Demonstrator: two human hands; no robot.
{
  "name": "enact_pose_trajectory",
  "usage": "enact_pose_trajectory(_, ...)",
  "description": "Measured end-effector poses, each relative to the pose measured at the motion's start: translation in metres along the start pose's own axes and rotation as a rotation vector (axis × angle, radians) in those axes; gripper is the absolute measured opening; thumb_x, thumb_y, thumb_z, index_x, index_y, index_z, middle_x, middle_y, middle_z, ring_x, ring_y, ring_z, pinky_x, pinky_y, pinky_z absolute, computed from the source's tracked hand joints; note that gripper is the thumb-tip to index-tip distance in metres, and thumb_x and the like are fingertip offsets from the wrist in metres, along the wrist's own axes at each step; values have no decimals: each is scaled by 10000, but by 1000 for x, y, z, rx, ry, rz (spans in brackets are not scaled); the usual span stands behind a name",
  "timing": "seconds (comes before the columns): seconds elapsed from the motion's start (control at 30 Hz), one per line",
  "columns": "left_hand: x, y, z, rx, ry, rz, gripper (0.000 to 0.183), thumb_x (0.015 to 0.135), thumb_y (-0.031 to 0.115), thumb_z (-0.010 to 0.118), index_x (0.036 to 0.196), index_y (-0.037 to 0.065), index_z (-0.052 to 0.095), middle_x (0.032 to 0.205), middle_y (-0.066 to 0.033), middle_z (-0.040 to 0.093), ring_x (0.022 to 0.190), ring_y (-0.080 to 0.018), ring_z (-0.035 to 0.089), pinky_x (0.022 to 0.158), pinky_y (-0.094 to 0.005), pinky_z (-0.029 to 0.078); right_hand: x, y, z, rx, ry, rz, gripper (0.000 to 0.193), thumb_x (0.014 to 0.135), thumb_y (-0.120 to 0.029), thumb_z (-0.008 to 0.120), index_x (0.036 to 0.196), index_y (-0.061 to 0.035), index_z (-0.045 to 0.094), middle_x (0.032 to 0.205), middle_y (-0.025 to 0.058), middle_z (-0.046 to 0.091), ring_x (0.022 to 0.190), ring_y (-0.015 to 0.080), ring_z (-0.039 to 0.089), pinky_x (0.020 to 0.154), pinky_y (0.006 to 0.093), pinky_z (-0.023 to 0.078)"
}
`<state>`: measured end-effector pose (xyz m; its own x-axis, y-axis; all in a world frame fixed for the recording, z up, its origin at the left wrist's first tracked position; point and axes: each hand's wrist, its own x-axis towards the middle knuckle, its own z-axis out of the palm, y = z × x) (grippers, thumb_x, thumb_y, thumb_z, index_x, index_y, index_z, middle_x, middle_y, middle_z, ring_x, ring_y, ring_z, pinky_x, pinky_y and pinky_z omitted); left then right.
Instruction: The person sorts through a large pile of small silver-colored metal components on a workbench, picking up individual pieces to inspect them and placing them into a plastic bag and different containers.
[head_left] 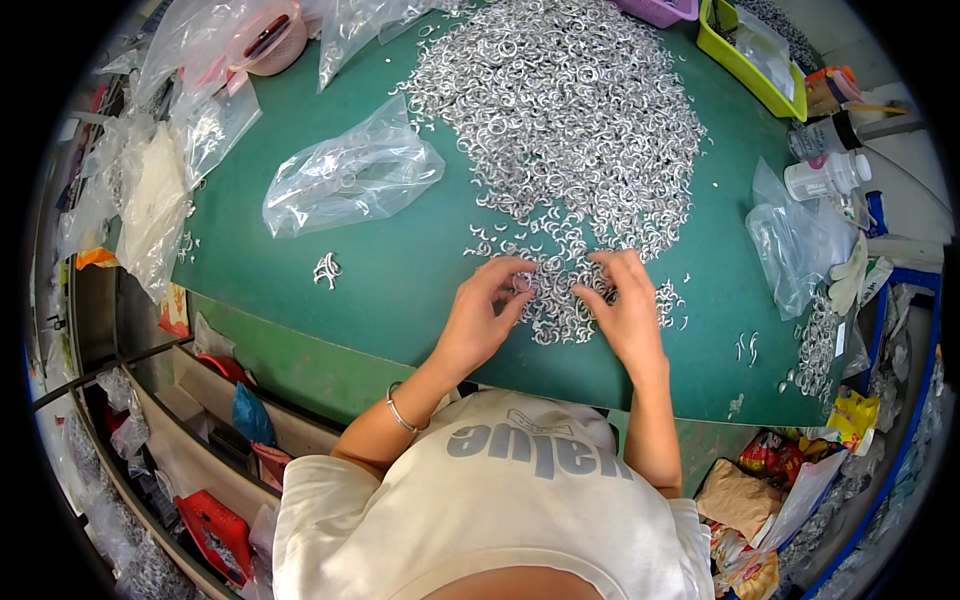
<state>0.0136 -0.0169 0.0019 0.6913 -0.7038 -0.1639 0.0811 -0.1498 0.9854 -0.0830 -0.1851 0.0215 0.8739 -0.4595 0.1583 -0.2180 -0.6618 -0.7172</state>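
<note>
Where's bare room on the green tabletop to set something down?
Left: between the small cluster of silver curved pieces and the left hand. Right: between the large silver metal heap and crumpled clear plastic bag. Crowded: heap; left hand to right hand.

Small silvery crescent-shaped pieces [570,110] lie loosely in a wide heap, which becomes narrower toward the near side.

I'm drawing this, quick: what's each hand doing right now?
Left hand: half-curled at the small silver curved pieces; can't tell if it holds any.
Right hand: open, thumb and fingers apart, at those pieces too.
</note>
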Motion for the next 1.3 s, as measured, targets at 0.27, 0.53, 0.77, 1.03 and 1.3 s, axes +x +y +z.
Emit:
enact_pose_trajectory(0.27,-1,-2,-1,-89,-26,-51,296,841,-75,587,1129,-17,560,1096,-67,574,921,-114,565,803,-246,495,-5,11,4,55,54,-26,176,782,54,616,955,20,607,792,111,561,699,238,563,636,315,459)
enact_pose_trajectory(0.53,-3,1,4,-964,-272,-489,251,973,179,470,1151,9,517,1075,-109,587,968,-173,586,840,-327,514,-26,-26,0,886,-172,257,192,830,68,576,998,-5,631,929,46,634,720,60,530,594,225,421)
enact_pose_trajectory(0.77,-9,-28,-15,-1520,-652,-545,220,975,214,466,1053,26,547,912,-55,553,785,-127,526,675,-245,486,-22,-6,-7,310,-16,188,274,753,9,667,1022,-31,633,976,65,626,780,153,561,643,264,426)
enact_pose_trajectory(1.03,-7,23,-58,-1387,439,-172,385,894,11,397,1261,-104,382,1179,-193,488,1096,-295,502,958,-380,451,-29,-16,20,-117,-240,-195,503,733,-130,719,1195,-37,546,1277,93,492,1225,317,410,970,429,321)
enact_pose_trajectory(1.3,22,41,-89,-1213,560,161,525,869,-9,383,1359,-114,228,1268,-199,413,1186,-292,443,1057,-413,360,-29,-16,23,-84,-183,-199,416,744,-105,707,1136,-42,583,1239,99,517,1185,315,448,956,422,339)
